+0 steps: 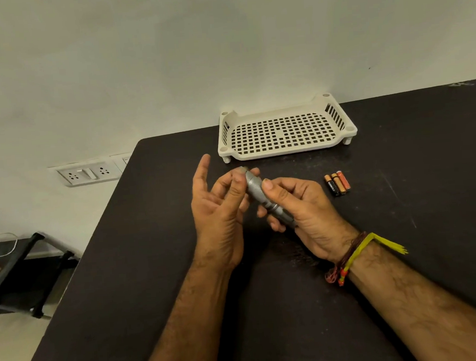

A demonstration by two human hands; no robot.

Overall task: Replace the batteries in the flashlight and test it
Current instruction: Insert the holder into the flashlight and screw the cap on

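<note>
Flashlight: knurled metal cylinder, axis diagonal (far end up-left). Right hand grips barrel; left hand pinches far end.

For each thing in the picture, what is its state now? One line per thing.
flashlight: held above the table, gripped at both ends.
left hand: pinches the far end of the flashlight, index finger straight.
right hand: grips the flashlight body.
batteries: three, lying side by side on the table.
tray: upright, nothing in it.
</note>
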